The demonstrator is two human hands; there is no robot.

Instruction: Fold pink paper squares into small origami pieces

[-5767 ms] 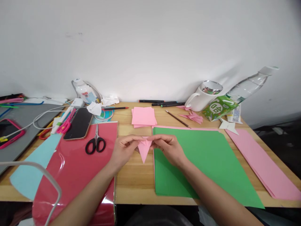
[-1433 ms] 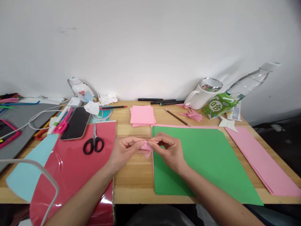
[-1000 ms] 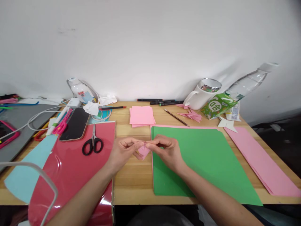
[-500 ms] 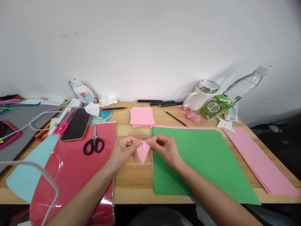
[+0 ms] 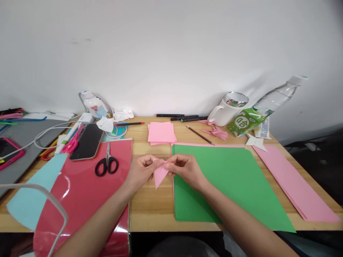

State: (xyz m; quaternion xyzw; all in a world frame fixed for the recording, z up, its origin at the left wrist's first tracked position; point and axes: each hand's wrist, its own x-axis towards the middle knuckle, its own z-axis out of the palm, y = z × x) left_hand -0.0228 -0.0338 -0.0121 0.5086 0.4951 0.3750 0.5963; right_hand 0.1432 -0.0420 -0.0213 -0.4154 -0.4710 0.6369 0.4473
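Note:
A small folded piece of pink origami paper (image 5: 160,176) hangs point down between my two hands, above the bare strip of wood. My left hand (image 5: 142,172) pinches its upper left part between thumb and fingers. On the upper right edge, my right hand (image 5: 186,169) pinches it the same way, the thumbs almost meeting. The fingertips behind the paper are partly hidden. Beyond my hands lies a stack of pink paper squares (image 5: 161,132). Black-handled scissors (image 5: 107,162) rest to the left on a red sheet (image 5: 88,192) in a clear sleeve.
Green sheets (image 5: 227,185) lie to the right, and long pink strips (image 5: 297,185) beyond them. At the back stand a white mug (image 5: 225,110), a green packet (image 5: 245,122) and a water bottle (image 5: 278,94). A phone (image 5: 88,141) and a white cable (image 5: 57,210) are on the left.
The folded paper has tilted, its point swinging to the left. My right thumb has moved left along the top edge, closer to my left thumb.

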